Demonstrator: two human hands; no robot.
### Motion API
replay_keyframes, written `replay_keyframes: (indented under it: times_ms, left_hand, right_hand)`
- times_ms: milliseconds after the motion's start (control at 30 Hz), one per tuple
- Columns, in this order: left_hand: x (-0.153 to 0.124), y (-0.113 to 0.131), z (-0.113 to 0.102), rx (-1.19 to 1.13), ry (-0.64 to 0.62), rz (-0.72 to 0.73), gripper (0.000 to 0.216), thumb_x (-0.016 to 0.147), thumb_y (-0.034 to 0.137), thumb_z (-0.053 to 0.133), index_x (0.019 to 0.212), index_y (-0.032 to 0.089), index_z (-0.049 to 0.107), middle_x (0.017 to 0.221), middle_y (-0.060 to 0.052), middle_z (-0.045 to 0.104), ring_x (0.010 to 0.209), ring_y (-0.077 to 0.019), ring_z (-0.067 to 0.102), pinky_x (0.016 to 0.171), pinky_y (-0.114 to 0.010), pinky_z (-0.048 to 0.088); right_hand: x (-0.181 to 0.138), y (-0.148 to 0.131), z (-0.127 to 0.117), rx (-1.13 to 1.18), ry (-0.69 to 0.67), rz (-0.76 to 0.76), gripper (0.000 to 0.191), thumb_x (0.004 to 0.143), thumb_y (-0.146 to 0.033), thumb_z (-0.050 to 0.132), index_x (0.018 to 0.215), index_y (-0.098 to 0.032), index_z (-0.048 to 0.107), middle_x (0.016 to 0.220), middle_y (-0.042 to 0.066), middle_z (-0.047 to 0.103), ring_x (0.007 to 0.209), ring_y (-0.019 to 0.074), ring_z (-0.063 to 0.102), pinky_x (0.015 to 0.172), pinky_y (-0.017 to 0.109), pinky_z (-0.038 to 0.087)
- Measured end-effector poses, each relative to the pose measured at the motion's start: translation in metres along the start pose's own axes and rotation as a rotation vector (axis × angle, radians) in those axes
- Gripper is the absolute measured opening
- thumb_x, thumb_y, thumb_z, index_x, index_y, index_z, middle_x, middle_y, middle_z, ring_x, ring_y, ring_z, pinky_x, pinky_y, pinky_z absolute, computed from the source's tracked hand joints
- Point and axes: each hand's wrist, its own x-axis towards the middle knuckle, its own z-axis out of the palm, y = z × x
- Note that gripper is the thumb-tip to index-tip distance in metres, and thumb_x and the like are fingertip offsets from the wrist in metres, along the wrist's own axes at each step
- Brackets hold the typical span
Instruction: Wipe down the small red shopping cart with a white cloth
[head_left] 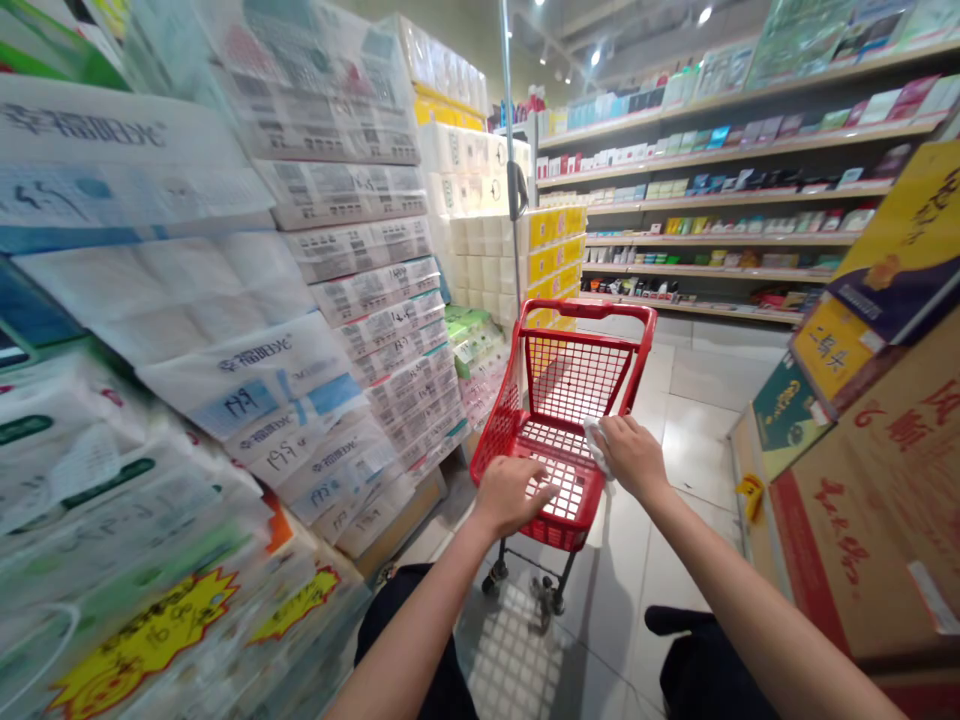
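Observation:
A small red wire shopping cart (577, 380) stands on the tiled floor in front of me, its basket empty. My left hand (510, 493) rests on the near left rim of the cart, fingers curled over the edge. At the near right rim, my right hand (632, 455) is closed on a white cloth (596, 442) pressed against the red frame.
Tall stacks of wrapped tissue packs (360, 300) fill the left side. Cardboard boxes (877, 480) stand close on the right. Shelves of goods (720, 190) run along the back. A metal pole (508, 120) rises behind the cart. Tiled floor (697, 400) opens beyond it.

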Motion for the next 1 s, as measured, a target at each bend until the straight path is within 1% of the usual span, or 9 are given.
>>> replay_keyframes:
  times_ms: [100, 200, 333, 500, 633, 800, 867, 933, 1000]
  left_hand:
    - [-0.003, 0.043, 0.024, 0.092, -0.080, -0.059, 0.064, 0.084, 0.073, 0.043, 0.114, 0.019, 0.056, 0.095, -0.010, 0.069, 0.087, -0.0260, 0.065, 0.078, -0.036, 0.045]
    - [-0.008, 0.063, 0.048, 0.188, -0.155, -0.099, 0.051, 0.090, 0.057, 0.045, 0.116, 0.014, 0.054, 0.085, -0.012, 0.069, 0.076, -0.0273, 0.066, 0.072, -0.038, 0.046]
    - [-0.009, 0.049, 0.058, 0.231, -0.172, -0.062, 0.029, 0.090, 0.032, 0.048, 0.106, 0.012, 0.060, 0.079, -0.013, 0.069, 0.074, -0.0269, 0.068, 0.072, -0.039, 0.047]
    - [-0.008, 0.021, 0.049, 0.256, -0.178, -0.031, 0.019, 0.081, 0.030, 0.059, 0.083, 0.012, 0.067, 0.077, -0.013, 0.070, 0.076, -0.0257, 0.067, 0.077, -0.038, 0.045]
    - [-0.011, 0.005, 0.043, 0.235, -0.028, -0.008, 0.026, 0.091, 0.039, 0.051, 0.089, 0.017, 0.065, 0.077, -0.008, 0.070, 0.073, -0.0210, 0.065, 0.073, -0.033, 0.041]
    - [-0.013, -0.020, 0.039, 0.217, 0.040, -0.022, 0.037, 0.092, 0.053, 0.048, 0.081, 0.020, 0.062, 0.073, -0.006, 0.067, 0.070, -0.0192, 0.061, 0.073, -0.032, 0.037]
    - [-0.011, -0.030, 0.038, 0.217, 0.049, -0.049, 0.041, 0.091, 0.056, 0.047, 0.080, 0.020, 0.062, 0.073, -0.006, 0.067, 0.070, -0.0197, 0.060, 0.074, -0.032, 0.037]
    - [-0.007, -0.038, 0.037, 0.206, 0.051, -0.070, 0.042, 0.090, 0.057, 0.047, 0.080, 0.020, 0.063, 0.075, -0.007, 0.067, 0.073, -0.0204, 0.059, 0.076, -0.033, 0.037]
    - [-0.001, -0.044, 0.037, 0.188, 0.036, -0.075, 0.041, 0.090, 0.056, 0.048, 0.081, 0.020, 0.064, 0.077, -0.008, 0.067, 0.076, -0.0214, 0.060, 0.079, -0.035, 0.037]
  right_hand:
    - [-0.002, -0.006, -0.003, -0.034, 0.026, 0.004, 0.031, 0.099, -0.036, 0.034, 0.086, -0.019, 0.057, 0.081, 0.008, 0.061, 0.083, 0.0215, 0.049, 0.073, 0.033, 0.033]
    - [-0.010, -0.017, -0.011, -0.037, 0.022, 0.009, 0.028, 0.099, -0.035, 0.036, 0.087, -0.019, 0.057, 0.083, 0.007, 0.060, 0.084, 0.0213, 0.047, 0.074, 0.033, 0.032]
    - [-0.032, -0.050, -0.025, 0.014, -0.048, -0.092, 0.024, 0.099, -0.033, 0.040, 0.089, -0.020, 0.057, 0.085, 0.006, 0.060, 0.085, 0.0204, 0.047, 0.077, 0.033, 0.032]
    - [-0.047, -0.080, -0.028, 0.077, -0.090, -0.235, 0.019, 0.096, -0.035, 0.047, 0.091, -0.020, 0.058, 0.091, 0.006, 0.061, 0.088, 0.0196, 0.048, 0.077, 0.032, 0.032]
    - [-0.027, -0.041, -0.018, 0.048, -0.106, -0.263, 0.022, 0.097, -0.040, 0.045, 0.099, -0.022, 0.059, 0.094, 0.006, 0.062, 0.089, 0.0196, 0.048, 0.076, 0.032, 0.032]
    - [0.013, 0.059, -0.014, -0.073, -0.111, -0.015, 0.025, 0.096, -0.041, 0.043, 0.105, -0.023, 0.059, 0.103, 0.007, 0.062, 0.093, 0.0219, 0.047, 0.072, 0.033, 0.034]
    - [0.025, 0.084, -0.014, -0.100, -0.119, 0.043, 0.028, 0.096, -0.042, 0.043, 0.109, -0.023, 0.058, 0.105, 0.007, 0.062, 0.096, 0.0230, 0.047, 0.072, 0.033, 0.035]
    - [0.030, 0.088, -0.014, -0.113, -0.114, 0.100, 0.028, 0.095, -0.040, 0.043, 0.111, -0.023, 0.058, 0.107, 0.007, 0.061, 0.098, 0.0242, 0.046, 0.073, 0.034, 0.036]
    - [0.030, 0.069, -0.010, -0.116, -0.106, 0.127, 0.026, 0.094, -0.037, 0.044, 0.109, -0.021, 0.059, 0.106, 0.009, 0.061, 0.098, 0.0252, 0.045, 0.075, 0.035, 0.036]
